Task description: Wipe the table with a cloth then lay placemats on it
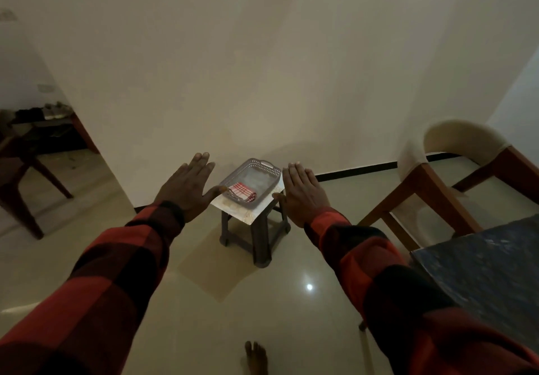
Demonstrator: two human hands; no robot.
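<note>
A red-and-white checked cloth (241, 192) lies folded in a grey plastic basket (262, 167). The basket stands on pale placemats (248, 214) on a small dark stool (256, 237) by the wall. My left hand (189, 185) and my right hand (303, 192) are stretched out in the air on either side of the basket, palms down, fingers straight, holding nothing. The dark blue marbled table (490, 269) shows its corner at the lower right.
A cream-backed wooden chair (455, 170) stands at the right beside the table. Another dark wooden chair (23, 176) is at the far left near a doorway. Glossy tiled floor lies around the stool. A bare foot (256, 357) shows at the bottom.
</note>
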